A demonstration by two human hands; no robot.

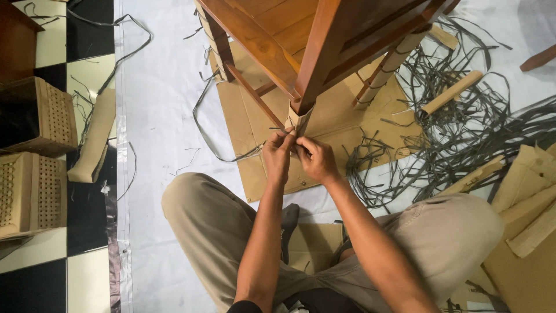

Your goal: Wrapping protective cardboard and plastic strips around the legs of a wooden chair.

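A brown wooden chair (pixel 324 40) stands over a flattened cardboard sheet (pixel 341 122) in front of me. Its near leg has a cardboard wrap (pixel 298 120) around the foot. My left hand (pixel 278 155) and my right hand (pixel 315 159) meet at the bottom of that leg, fingers pinched on the wrap and a thin dark strap there. Which hand grips the strap I cannot tell. My knees in tan trousers (pixel 214 226) flank my arms.
A tangle of dark plastic straps (pixel 463 139) covers the right floor, with cardboard tubes (pixel 452 91) and folded cardboard pieces (pixel 530 197). Woven-panel wooden boxes (pixel 37 150) and a cardboard corner piece (pixel 92 145) lie at the left on checkered tiles. White sheeting (pixel 156 116) covers the floor.
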